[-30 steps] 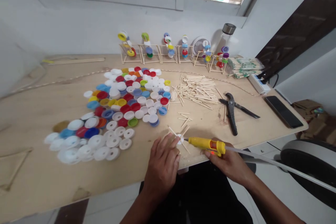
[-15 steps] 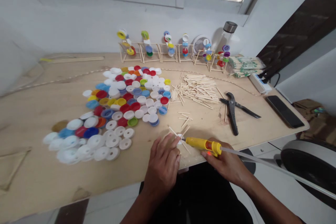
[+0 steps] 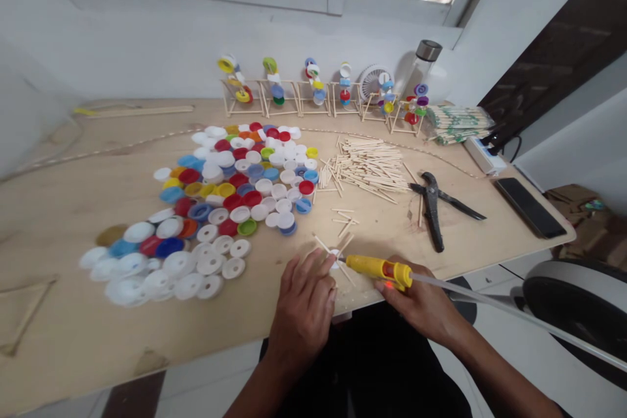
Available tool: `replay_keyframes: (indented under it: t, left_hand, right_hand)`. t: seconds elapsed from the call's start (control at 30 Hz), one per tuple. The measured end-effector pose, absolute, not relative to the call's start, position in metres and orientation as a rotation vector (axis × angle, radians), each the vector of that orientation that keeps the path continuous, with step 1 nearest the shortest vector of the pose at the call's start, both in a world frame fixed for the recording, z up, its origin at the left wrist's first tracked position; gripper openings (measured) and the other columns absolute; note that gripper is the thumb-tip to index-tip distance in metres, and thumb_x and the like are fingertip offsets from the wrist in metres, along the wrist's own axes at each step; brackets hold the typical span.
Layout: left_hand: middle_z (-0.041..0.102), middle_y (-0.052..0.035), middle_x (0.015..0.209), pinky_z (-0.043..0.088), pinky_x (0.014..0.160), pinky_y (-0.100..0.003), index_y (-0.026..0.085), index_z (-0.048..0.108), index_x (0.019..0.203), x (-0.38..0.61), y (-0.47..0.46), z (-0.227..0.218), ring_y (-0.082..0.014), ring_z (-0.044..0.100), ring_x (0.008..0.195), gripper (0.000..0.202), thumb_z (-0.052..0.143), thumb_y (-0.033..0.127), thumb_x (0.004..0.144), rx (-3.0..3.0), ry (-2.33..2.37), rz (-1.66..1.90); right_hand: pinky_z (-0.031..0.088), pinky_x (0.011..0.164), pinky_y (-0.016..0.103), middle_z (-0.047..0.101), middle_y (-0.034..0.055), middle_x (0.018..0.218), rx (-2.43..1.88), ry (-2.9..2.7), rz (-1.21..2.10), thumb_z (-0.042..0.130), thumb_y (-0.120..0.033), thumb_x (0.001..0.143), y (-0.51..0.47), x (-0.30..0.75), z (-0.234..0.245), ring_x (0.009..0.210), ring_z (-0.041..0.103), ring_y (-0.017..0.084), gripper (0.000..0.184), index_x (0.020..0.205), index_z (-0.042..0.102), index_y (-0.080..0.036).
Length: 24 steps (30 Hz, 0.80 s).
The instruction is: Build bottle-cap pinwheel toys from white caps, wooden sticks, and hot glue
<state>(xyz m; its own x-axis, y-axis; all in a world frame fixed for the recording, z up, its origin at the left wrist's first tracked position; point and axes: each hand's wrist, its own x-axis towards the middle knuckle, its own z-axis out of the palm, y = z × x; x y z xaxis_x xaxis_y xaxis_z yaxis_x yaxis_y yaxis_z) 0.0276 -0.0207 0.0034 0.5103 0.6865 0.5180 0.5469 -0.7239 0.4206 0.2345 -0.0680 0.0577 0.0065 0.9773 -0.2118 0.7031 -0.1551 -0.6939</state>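
Observation:
A yellow hot glue gun [image 3: 375,268] is gripped in my right hand [image 3: 424,300], its small red light lit and a long clear glue stick running out of its back. The gun's nozzle touches down at a small white bottle cap [image 3: 335,257] near the table's front edge. Thin wooden sticks [image 3: 347,243] fan outward from this cap. My left hand [image 3: 306,300] rests on the table beside it, fingers closed and pressing a stick at the cap; the fingers partly hide that stick and the cap's left side. A few loose sticks [image 3: 345,217] lie just beyond.
Many coloured bottle caps [image 3: 252,198] spread at left, and a stick pile [image 3: 372,166] lies behind. Black pliers [image 3: 432,209] and a phone [image 3: 530,208] are at right. Along the wall stand several stick frames with cap wheels [image 3: 318,93], a fan [image 3: 375,81] and a bottle [image 3: 422,68].

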Motion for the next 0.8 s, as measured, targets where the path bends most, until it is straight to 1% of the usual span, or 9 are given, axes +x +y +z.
replay_keyframes:
  t: [0.27,0.4,0.53,0.63,0.7,0.8]
  left_hand:
    - [0.067,-0.0099,0.118,0.032,0.106,-0.049,0.019,0.056,0.086,0.026,-0.021,0.003,-0.0258,0.048,0.125,0.016,0.044,0.009,0.084,2.590,1.034,0.979]
    - [0.066,-0.0098,0.120,0.032,0.106,-0.049,0.019,0.055,0.086,0.025,-0.021,0.003,-0.0255,0.047,0.126,0.015,0.044,0.008,0.084,2.600,1.029,0.945]
    - [0.065,-0.0102,0.120,0.033,0.104,-0.050,0.019,0.054,0.085,0.025,-0.020,0.005,-0.0265,0.046,0.126,0.015,0.044,0.008,0.084,2.596,1.020,0.964]
    - [0.064,-0.0113,0.119,0.036,0.102,-0.050,0.019,0.055,0.090,0.023,-0.020,0.009,-0.0266,0.046,0.125,0.016,0.046,0.008,0.084,2.532,1.011,1.014]
    - [0.066,-0.0105,0.107,0.041,0.097,-0.047,0.019,0.057,0.091,0.021,-0.022,0.013,-0.0248,0.053,0.114,0.016,0.048,0.008,0.084,2.421,1.046,1.099]
    - [0.065,-0.0044,0.084,0.050,0.081,-0.036,0.021,0.059,0.086,0.020,-0.027,0.020,-0.0189,0.061,0.086,0.011,0.052,0.014,0.084,2.137,1.184,1.179]
  right_hand:
    - [0.040,0.059,0.025,0.058,0.0015,0.076,-1.829,-1.684,0.977,0.050,-0.031,0.088,-0.068,0.234,0.058,0.067,0.053,0.016,0.015,0.082,0.055,-0.019]
    - [0.041,0.058,0.024,0.058,0.0007,0.074,-1.799,-1.622,1.016,0.050,-0.033,0.088,-0.072,0.236,0.055,0.065,0.052,0.014,0.017,0.080,0.055,-0.019]
    - [0.044,0.061,0.025,0.059,0.0011,0.077,-1.768,-1.528,1.088,0.051,-0.038,0.089,-0.076,0.238,0.054,0.069,0.055,0.015,0.022,0.083,0.056,-0.018]
    - [0.047,0.065,0.027,0.060,0.0019,0.079,-1.749,-1.447,1.158,0.051,-0.043,0.088,-0.079,0.241,0.053,0.073,0.058,0.017,0.026,0.086,0.057,-0.017]
    - [0.048,0.067,0.028,0.060,0.0023,0.080,-1.732,-1.406,1.187,0.051,-0.044,0.088,-0.081,0.242,0.053,0.075,0.059,0.018,0.028,0.086,0.057,-0.017]
    - [0.050,0.070,0.029,0.061,0.0030,0.082,-1.690,-1.355,1.211,0.050,-0.046,0.088,-0.082,0.243,0.053,0.079,0.060,0.019,0.030,0.090,0.058,-0.017]
